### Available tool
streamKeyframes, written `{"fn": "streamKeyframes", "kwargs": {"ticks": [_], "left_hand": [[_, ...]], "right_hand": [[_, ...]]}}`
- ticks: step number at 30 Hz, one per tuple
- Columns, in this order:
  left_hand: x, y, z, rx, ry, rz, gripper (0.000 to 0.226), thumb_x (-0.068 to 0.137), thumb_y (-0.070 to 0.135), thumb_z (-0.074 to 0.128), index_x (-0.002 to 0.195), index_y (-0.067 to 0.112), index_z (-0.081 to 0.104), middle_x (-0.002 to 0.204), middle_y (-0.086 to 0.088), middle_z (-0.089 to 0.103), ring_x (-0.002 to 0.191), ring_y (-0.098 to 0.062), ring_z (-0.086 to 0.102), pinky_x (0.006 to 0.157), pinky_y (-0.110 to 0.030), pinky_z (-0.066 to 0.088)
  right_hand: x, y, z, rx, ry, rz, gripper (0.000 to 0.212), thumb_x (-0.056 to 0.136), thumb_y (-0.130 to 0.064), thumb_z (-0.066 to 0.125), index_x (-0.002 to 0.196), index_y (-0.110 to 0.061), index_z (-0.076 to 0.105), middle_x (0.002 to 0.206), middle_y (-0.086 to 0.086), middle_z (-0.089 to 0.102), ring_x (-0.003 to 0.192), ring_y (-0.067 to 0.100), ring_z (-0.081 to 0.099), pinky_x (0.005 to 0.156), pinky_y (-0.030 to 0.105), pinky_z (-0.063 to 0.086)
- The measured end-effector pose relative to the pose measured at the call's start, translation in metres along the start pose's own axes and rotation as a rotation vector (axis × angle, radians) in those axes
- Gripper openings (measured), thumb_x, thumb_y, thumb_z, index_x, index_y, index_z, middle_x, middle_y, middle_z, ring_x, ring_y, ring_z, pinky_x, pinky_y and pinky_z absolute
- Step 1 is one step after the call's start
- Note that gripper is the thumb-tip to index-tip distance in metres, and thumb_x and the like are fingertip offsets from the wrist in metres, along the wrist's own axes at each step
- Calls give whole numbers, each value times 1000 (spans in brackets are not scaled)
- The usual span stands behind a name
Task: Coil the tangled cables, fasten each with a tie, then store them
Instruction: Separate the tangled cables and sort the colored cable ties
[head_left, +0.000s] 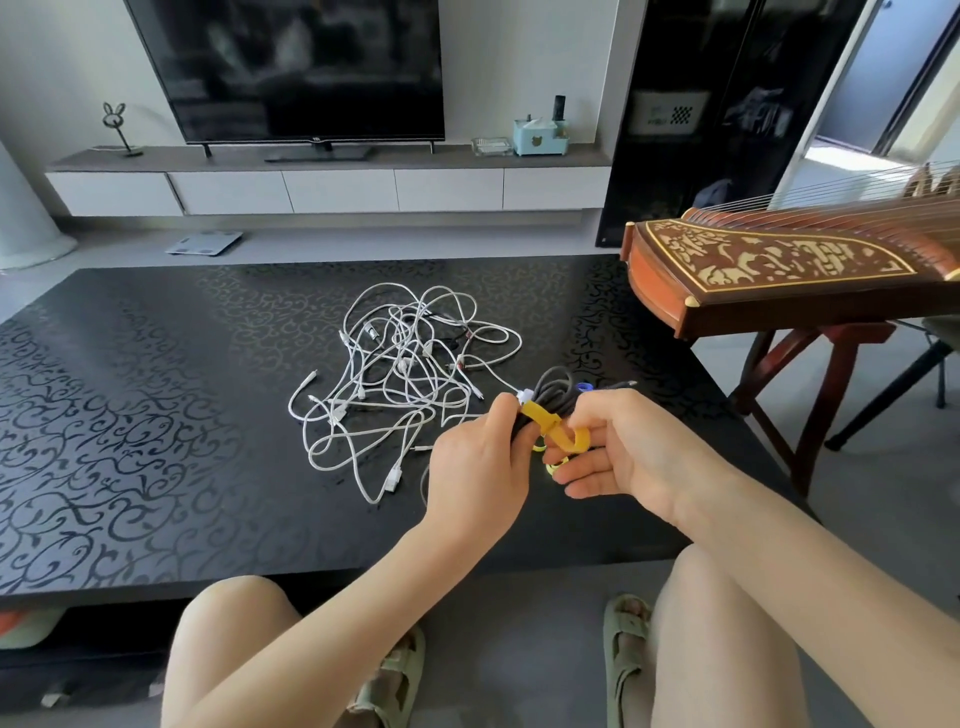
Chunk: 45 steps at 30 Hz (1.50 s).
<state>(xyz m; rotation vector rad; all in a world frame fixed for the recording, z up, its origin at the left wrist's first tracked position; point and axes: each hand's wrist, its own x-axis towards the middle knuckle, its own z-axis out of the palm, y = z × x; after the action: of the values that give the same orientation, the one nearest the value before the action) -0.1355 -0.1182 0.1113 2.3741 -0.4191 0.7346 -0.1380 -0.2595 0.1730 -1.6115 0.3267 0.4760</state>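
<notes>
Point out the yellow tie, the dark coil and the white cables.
yellow tie (543, 417): head view, band crossing the coil.
dark coil (557, 387): head view, top of its loop.
white cables (402, 364): head view, middle of the tangle.

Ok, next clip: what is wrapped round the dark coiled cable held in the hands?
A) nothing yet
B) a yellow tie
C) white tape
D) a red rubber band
B: a yellow tie bands the dark cable coil, which the left hand grips while the right hand holds the tie's looped free end.
</notes>
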Motion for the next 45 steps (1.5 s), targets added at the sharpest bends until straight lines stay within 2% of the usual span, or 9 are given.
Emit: {"fn": "streamKeyframes", "kwargs": {"ticks": [6, 14, 20, 26, 30, 33, 38, 43, 45], "left_hand": [[0, 2, -1, 3, 25, -3, 16, 81, 12, 57, 70, 1, 53, 45, -3, 47, 36, -23, 42, 43, -24, 24], [-1, 2, -4, 29, -2, 32, 18, 82, 12, 59, 69, 3, 52, 44, -2, 45, 35, -20, 40, 41, -25, 24], [-1, 3, -6, 25, -21, 45, 18, 83, 16, 60, 73, 1, 57, 46, -3, 50, 37, -22, 45, 39, -27, 30], [3, 5, -1, 87, -120, -30, 21, 98, 19, 48, 87, 2, 53, 66, -10, 57, 57, -33, 54, 53, -31, 29], [8, 17, -8, 126, -94, 12, 22, 83, 4, 68, 66, 1, 54, 48, -9, 51, 36, -28, 46, 42, -25, 27], [11, 15, -10, 112, -54, 20, 20, 86, 7, 65, 68, 4, 56, 48, -1, 48, 40, -25, 45, 45, -25, 25], [14, 10, -11, -672, -395, -498, 31, 99, 22, 44, 76, 3, 52, 50, 11, 37, 44, -6, 28, 46, -22, 24], [14, 4, -8, -1653, -659, -1222, 30, 95, 19, 45, 69, 5, 51, 45, 7, 26, 32, -5, 23, 32, -15, 23], [13, 1, -7, -1921, -727, -1295, 24, 90, 15, 48, 71, 2, 52, 48, 7, 23, 35, -5, 19, 32, -17, 25]], "right_hand": [[0, -6, 10, -106, 42, 46, 30, 82, 12, 39, 75, 1, 67, 65, 12, 67, 50, 16, 58, 47, 27, 47], [-1, -2, 2, 9, -54, 49, 57, 85, -55, 56, 78, 0, 67, 70, 13, 70, 51, 16, 64, 47, 24, 50], [-7, 0, -2, 115, -154, 22, 12, 87, -6, 60, 86, 3, 66, 68, 12, 65, 50, 13, 60, 47, 23, 50], [-15, 5, 4, -69, -54, -216, 17, 89, 4, 54, 77, 9, 64, 46, 5, 49, 39, 9, 31, 36, 19, 25], [-19, 1, 5, -86, 4, -288, 43, 86, 8, 51, 46, -4, 57, 45, 6, 45, 40, 13, 29, 37, 20, 22], [-19, -2, -2, -47, -11, -282, 26, 86, 10, 49, 64, 8, 61, 50, 10, 44, 41, 11, 31, 37, 20, 22], [-21, 11, -17, -76, -107, -303, 23, 92, 6, 46, 95, 2, 68, 48, 5, 37, 39, 6, 29, 39, 20, 24], [-19, 18, -21, -163, -120, -322, 33, 91, 8, 44, 101, -8, 71, 50, 2, 34, 41, 7, 27, 42, 20, 25], [-20, 16, -26, -142, -178, -299, 36, 91, 8, 43, 98, -10, 74, 48, -1, 34, 42, 7, 27, 44, 22, 24]]}}
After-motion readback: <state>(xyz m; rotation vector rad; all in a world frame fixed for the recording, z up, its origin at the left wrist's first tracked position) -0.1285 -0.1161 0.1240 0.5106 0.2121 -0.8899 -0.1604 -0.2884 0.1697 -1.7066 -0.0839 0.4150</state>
